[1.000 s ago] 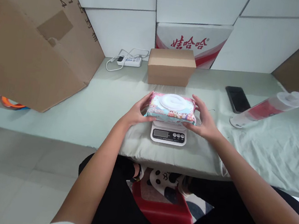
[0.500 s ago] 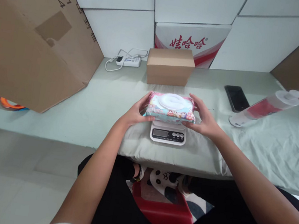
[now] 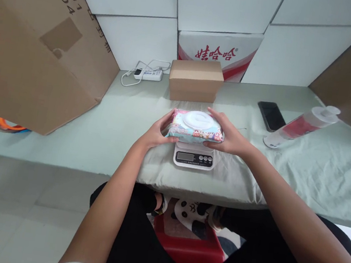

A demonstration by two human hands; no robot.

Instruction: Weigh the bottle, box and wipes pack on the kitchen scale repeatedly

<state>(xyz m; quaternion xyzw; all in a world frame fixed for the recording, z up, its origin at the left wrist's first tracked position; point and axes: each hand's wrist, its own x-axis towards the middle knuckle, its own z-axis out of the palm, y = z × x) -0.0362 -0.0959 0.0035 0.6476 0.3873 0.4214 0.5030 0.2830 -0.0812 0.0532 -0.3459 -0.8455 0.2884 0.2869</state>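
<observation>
A pack of wet wipes, pink and light blue with a white oval lid, sits over a white kitchen scale. My left hand is closed on the pack's left end, thumb along its near lower edge. At the right end, my right hand grips the same pack, its fingers reaching over the top beside the lid. Below the pack the scale's dark display and round buttons show; its weighing plate is mostly hidden. I cannot tell whether the pack's full weight rests on the plate.
Behind the pack stands a small brown carton. A power strip with a white cable lies to its left. On the right are a black phone and a clear cylinder. A large cardboard box and tape rolls occupy the left.
My right hand has moved further over the pack's top right end. My left hand keeps its hold. The view has shifted slightly.
</observation>
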